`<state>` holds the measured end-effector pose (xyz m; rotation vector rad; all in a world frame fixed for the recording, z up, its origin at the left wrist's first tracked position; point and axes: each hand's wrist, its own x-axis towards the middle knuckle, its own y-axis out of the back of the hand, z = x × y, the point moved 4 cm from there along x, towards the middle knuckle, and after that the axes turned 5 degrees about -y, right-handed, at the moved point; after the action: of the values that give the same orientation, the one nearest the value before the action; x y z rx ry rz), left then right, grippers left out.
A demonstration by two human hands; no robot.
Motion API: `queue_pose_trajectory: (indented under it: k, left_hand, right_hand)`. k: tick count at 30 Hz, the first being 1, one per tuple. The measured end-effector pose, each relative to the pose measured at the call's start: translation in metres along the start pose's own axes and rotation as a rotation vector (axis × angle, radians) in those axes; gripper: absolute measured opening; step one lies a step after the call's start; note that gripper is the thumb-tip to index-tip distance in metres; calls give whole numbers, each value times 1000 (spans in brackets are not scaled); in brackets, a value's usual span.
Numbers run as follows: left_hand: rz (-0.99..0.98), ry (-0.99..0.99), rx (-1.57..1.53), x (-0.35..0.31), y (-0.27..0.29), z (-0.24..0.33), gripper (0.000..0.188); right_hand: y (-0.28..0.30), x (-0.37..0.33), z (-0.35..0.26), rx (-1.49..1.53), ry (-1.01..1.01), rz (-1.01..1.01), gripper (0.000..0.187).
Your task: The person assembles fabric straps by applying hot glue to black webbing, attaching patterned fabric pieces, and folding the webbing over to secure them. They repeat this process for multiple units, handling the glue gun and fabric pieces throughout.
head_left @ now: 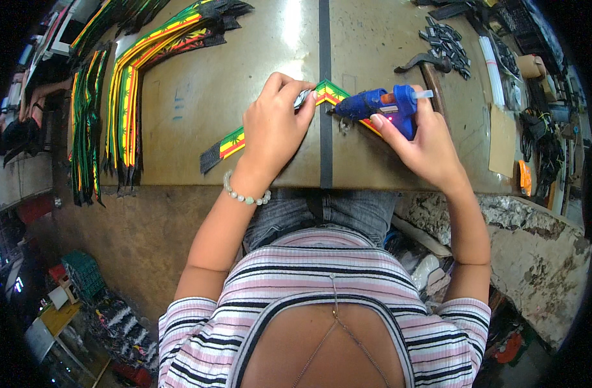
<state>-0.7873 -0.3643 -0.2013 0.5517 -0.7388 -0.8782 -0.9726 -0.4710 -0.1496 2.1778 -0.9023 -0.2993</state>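
Note:
A blue hot glue gun (373, 105) is gripped in my right hand (425, 145), a clear glue stick jutting from its back end. Its nozzle points left, close to the bend of a green, yellow and red patterned strap (330, 92) on the table. The strap's black-tipped left end (211, 158) shows past my left wrist. My left hand (276, 123) is closed in a pinch at the bend, with a small shiny silvery piece (301, 99) between its fingers. The glue gun and my right hand cover the strap's right part.
Stacks of similar patterned straps (123, 110) lie at the left of the brown table (199, 84). A black stripe (325, 39) runs down its middle. At the right are a pile of small black-and-silver tabs (446, 45), a hammer-like tool (432, 84), white sticks (492, 71) and an orange object (525, 177).

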Motion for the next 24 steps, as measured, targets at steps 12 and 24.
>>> queue_pose_trajectory:
  k: [12,24]
  left_hand:
    - [18,-43,-34,0,2,4,14]
    - [-61,-105,0,-6,2,19,16]
  right_hand:
    - [151,-69,153,3,-355,1034,43]
    - [175,-32,179,-379,-105,571,26]
